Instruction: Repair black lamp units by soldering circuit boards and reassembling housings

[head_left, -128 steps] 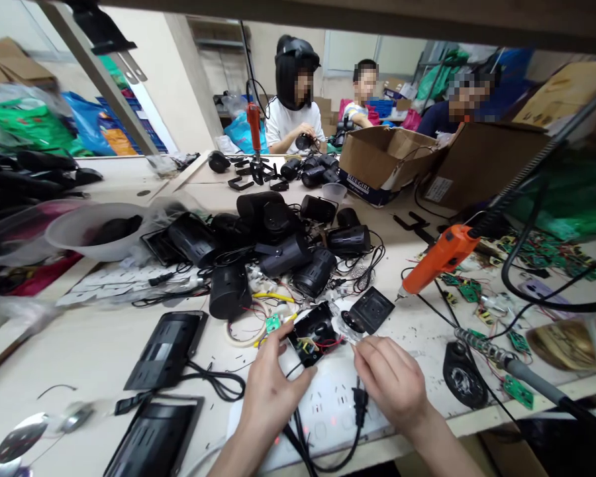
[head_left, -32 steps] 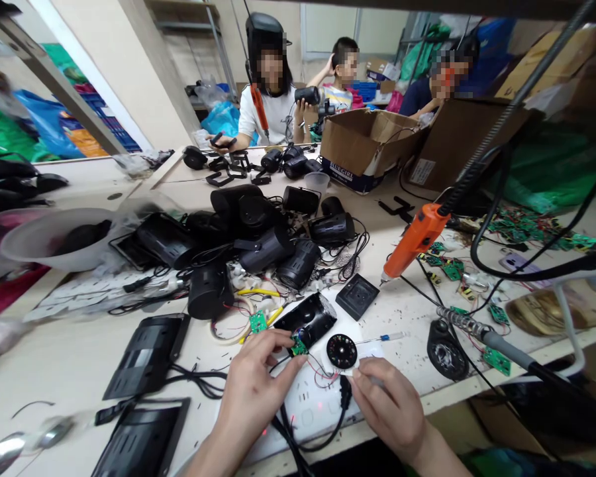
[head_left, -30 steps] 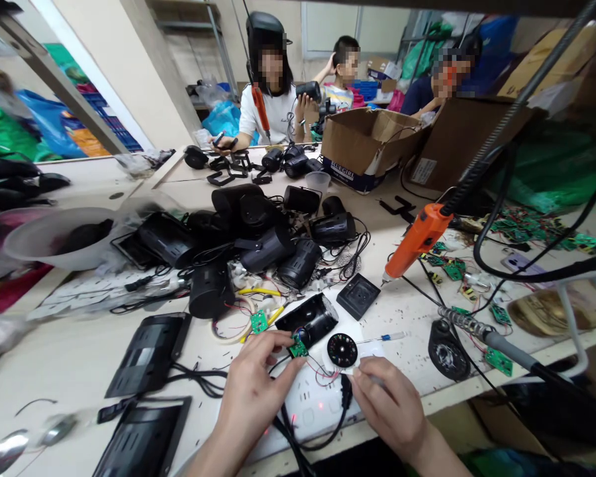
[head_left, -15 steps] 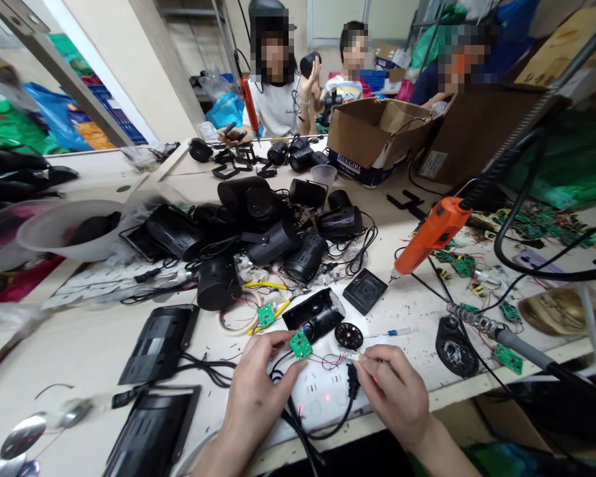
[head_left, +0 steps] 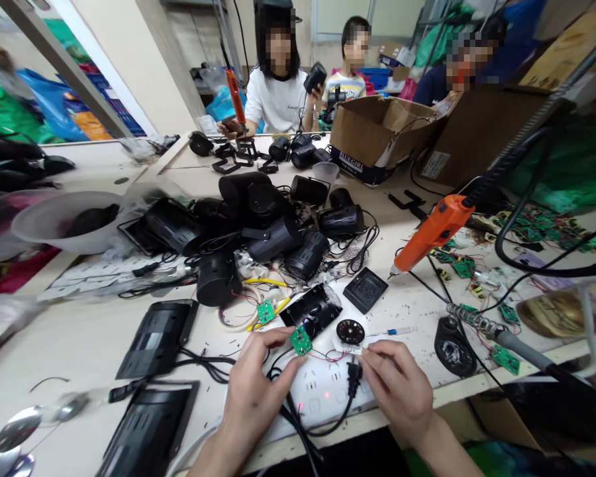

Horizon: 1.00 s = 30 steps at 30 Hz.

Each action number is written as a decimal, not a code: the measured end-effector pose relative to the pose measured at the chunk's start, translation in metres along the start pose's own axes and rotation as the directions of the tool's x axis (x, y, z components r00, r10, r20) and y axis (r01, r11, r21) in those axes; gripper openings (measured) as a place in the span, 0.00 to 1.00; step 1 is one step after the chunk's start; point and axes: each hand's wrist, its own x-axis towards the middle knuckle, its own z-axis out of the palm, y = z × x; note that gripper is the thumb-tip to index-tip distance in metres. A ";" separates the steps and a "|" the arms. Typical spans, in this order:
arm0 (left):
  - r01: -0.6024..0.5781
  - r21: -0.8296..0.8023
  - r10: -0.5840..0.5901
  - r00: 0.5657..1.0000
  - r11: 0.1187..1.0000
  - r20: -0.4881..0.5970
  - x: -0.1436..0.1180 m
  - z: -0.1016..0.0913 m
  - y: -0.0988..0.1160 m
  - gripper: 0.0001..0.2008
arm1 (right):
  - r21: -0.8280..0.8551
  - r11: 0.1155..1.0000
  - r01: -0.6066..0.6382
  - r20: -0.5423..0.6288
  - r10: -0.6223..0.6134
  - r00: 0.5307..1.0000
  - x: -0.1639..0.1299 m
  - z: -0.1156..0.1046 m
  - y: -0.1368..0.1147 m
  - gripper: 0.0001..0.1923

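We pinch the small green circuit board [head_left: 301, 340] at the fingertips of our left hand [head_left: 258, 391], above the white power strip [head_left: 322, 391], while our right hand [head_left: 395, 387] pinches its thin wires [head_left: 330, 356] beside the round black disc [head_left: 350, 330].

A small green circuit board [head_left: 301, 340] sat low in the frame's centre, tilted, pinched at its edge. Thin red wires [head_left: 328, 356] ran from it toward a round black disc [head_left: 350, 330] (lying flat) just right of it.
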 end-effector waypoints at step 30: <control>-0.064 0.037 0.065 0.998 0.997 -0.023 0.001 0.006 -0.007 0.13 | 0.034 0.983 -0.183 0.212 0.172 0.962 -0.001 0.007 0.010 0.07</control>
